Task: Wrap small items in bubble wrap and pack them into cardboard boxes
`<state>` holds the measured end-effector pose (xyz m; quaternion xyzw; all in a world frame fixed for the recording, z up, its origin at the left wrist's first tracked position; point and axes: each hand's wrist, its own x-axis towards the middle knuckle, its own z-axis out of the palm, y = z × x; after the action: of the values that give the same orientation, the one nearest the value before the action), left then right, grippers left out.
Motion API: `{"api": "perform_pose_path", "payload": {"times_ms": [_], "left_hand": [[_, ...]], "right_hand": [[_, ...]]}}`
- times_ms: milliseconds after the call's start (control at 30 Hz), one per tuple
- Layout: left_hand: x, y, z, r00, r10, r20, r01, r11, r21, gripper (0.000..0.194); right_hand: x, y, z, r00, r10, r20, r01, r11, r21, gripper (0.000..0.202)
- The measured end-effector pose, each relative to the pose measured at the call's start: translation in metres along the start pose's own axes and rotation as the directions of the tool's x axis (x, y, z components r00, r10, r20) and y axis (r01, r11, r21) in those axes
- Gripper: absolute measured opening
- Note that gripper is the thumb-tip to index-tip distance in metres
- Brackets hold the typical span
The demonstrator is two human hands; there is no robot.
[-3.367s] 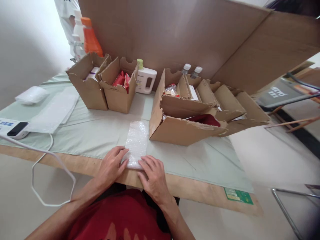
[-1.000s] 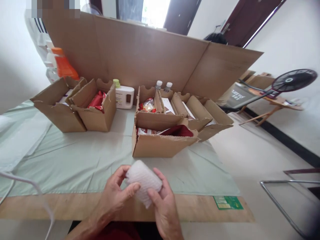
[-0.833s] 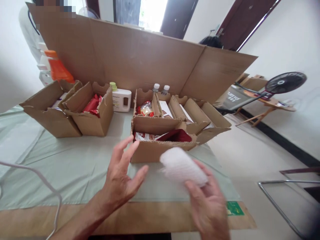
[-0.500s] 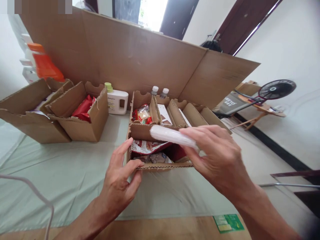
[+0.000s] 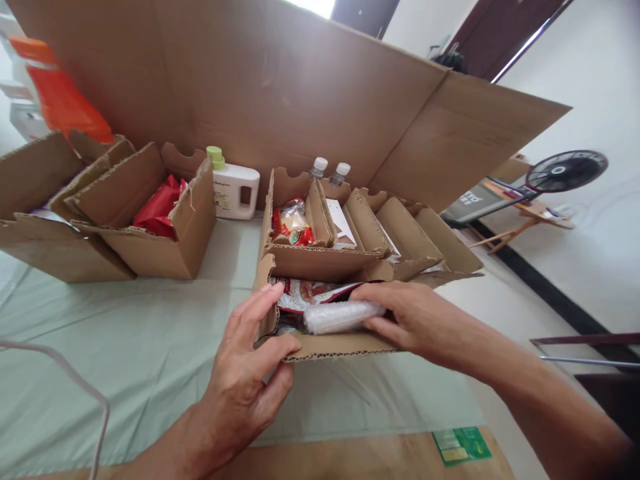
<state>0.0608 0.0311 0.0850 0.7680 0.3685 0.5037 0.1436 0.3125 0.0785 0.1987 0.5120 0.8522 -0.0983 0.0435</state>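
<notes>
My right hand (image 5: 407,313) pinches a white, translucent plastic-wrapped packet (image 5: 337,317); what is inside cannot be made out. The packet lies low in the front compartment of a cardboard box (image 5: 325,261), at its front wall. Behind it in the same compartment is a red-and-white printed food bag (image 5: 307,293). My left hand (image 5: 260,360) grips the box's front left corner, thumb on the front rim and fingers along the left wall. Its lower fingers are curled outside the box.
Behind the front compartment, a red-and-clear snack pack (image 5: 294,223) and a white card (image 5: 341,223) stand in narrow slots. A white jug with a green cap (image 5: 235,190) is left of them. Further left, another cardboard box (image 5: 150,250) holds a red bag (image 5: 159,207). A green packet (image 5: 461,445) lies near the front edge.
My right hand has lowered the white packet from above the box into the front compartment. My left hand stays at the box's corner. The view has tilted down slightly.
</notes>
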Motion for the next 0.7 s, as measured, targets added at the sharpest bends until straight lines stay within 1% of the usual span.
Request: {"api": "perform_pose_path", "payload": {"times_ms": [67, 133, 233, 333, 400, 533, 600, 633, 667, 700], "left_hand": [[0.0, 0.0, 0.0, 1.0, 0.004, -0.003, -0.004, 1.0, 0.002, 0.033], [-0.001, -0.001, -0.001, 1.0, 0.005, 0.002, -0.005, 1.0, 0.01, 0.033], [-0.002, -0.001, -0.001, 1.0, 0.003, 0.011, -0.004, 1.0, 0.019, 0.034], [-0.003, -0.001, -0.001, 1.0, 0.007, 0.016, -0.008, 1.0, 0.012, 0.034], [-0.003, -0.002, -0.001, 1.0, 0.002, 0.016, -0.002, 1.0, 0.006, 0.034], [-0.003, -0.002, -0.001, 1.0, -0.004, 0.023, 0.004, 1.0, 0.012, 0.033], [-0.002, -0.002, -0.002, 0.999, 0.003, 0.037, -0.003, 1.0, 0.017, 0.032], [-0.001, -0.001, -0.002, 0.999, -0.002, 0.041, 0.001, 1.0, 0.022, 0.032], [-0.001, -0.001, -0.003, 0.999, -0.012, 0.032, 0.012, 1.0, 0.026, 0.033], [-0.001, -0.002, -0.003, 1.0, -0.028, 0.008, 0.028, 0.999, 0.027, 0.034]], "right_hand": [[0.011, -0.001, 0.008, 0.995, -0.002, 0.103, -0.001, 1.0, 0.025, 0.025], [0.019, -0.005, 0.012, 0.988, -0.033, 0.151, 0.027, 0.999, 0.043, 0.023], [0.022, -0.004, 0.012, 0.983, -0.067, 0.169, 0.069, 0.998, -0.003, 0.024], [0.019, 0.002, 0.014, 0.985, -0.056, 0.161, 0.069, 0.995, -0.076, 0.024], [0.02, 0.003, 0.018, 0.986, -0.052, 0.16, 0.063, 0.996, -0.07, 0.023], [0.034, -0.005, 0.026, 0.976, -0.028, 0.218, 0.049, 0.995, -0.091, 0.02], [0.037, -0.008, 0.024, 0.969, -0.014, 0.246, 0.042, 0.994, -0.106, 0.019], [0.035, -0.008, 0.021, 0.972, -0.015, 0.236, 0.039, 0.995, -0.097, 0.022], [0.03, -0.007, 0.016, 0.98, -0.017, 0.199, 0.033, 0.997, -0.075, 0.027], [0.021, -0.004, 0.01, 0.991, -0.015, 0.131, 0.02, 0.999, -0.041, 0.032]]}}
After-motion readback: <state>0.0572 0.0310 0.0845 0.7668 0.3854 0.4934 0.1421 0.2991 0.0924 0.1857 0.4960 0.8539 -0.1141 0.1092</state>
